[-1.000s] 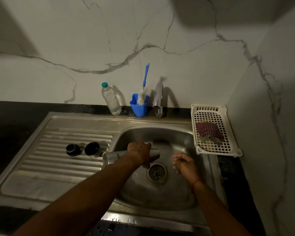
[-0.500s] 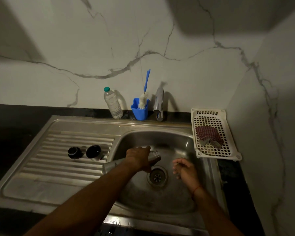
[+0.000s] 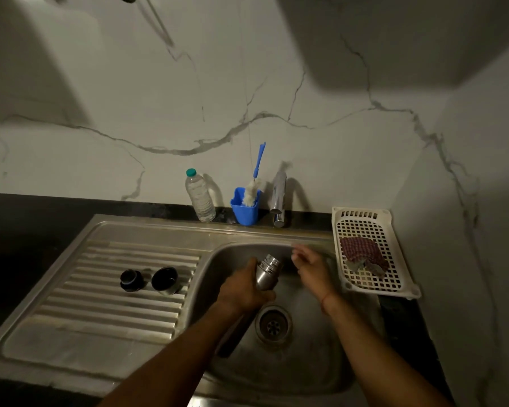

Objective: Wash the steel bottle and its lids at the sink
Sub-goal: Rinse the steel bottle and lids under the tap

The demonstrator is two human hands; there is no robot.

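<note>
The steel bottle (image 3: 265,273) is over the sink basin (image 3: 306,356), its threaded open neck pointing up and away toward the tap. My left hand (image 3: 243,292) grips it around the body; the lower part is hidden behind my hand and forearm. My right hand (image 3: 312,267) hovers just right of the neck with fingers loosely spread, blurred, holding nothing. Two dark lids stand on the ribbed drainboard: a small stopper lid (image 3: 130,279) and a wider cup lid (image 3: 165,281).
The tap (image 3: 278,201) stands behind the basin. Beside it are a blue holder (image 3: 244,211) with a bottle brush and a clear plastic bottle (image 3: 200,196). A white basket (image 3: 370,254) with a red cloth sits at the right. The drain (image 3: 272,323) lies below my hands.
My left hand has swung the bottle from lying sideways, neck to the right, to neck pointing up toward the tap. My right hand has risen toward the basin's back rim.
</note>
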